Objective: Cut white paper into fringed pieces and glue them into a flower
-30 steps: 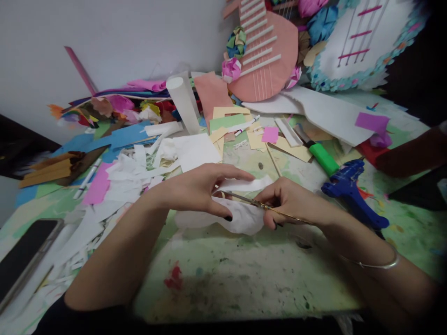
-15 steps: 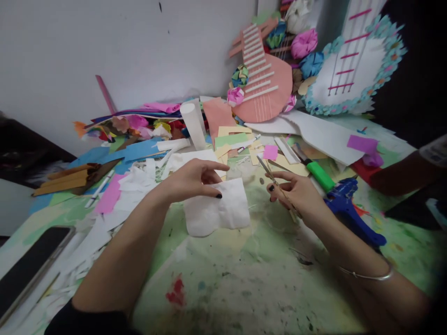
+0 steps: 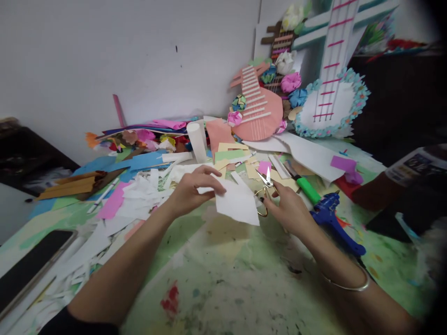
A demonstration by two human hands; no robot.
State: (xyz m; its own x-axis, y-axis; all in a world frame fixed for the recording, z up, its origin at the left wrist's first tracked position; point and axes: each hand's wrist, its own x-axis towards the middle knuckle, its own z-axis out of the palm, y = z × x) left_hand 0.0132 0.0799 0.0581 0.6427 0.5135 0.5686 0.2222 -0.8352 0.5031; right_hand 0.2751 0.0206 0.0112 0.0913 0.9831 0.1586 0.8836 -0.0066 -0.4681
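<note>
My left hand (image 3: 199, 188) pinches the left edge of a white sheet of paper (image 3: 235, 202), which is held tilted above the table. Just right of the sheet, my right hand (image 3: 288, 207) grips a pair of gold-handled scissors (image 3: 267, 181). The scissor blades are parted and point away from me, and one handle loop sits close to the sheet's right edge. A small strip of white paper shows behind the sheet.
A blue glue gun (image 3: 328, 216) and a green-handled cutter (image 3: 309, 189) lie right of my right hand. White scraps (image 3: 136, 197) and a phone (image 3: 35, 265) are on the left. Paper guitars (image 3: 261, 114) lean at the back beside a white roll (image 3: 197, 142).
My left hand has gripped the white paper and lifted it off the table, moving it right. The scissors have turned in my right hand, and their blades have spread. The view has shifted.
</note>
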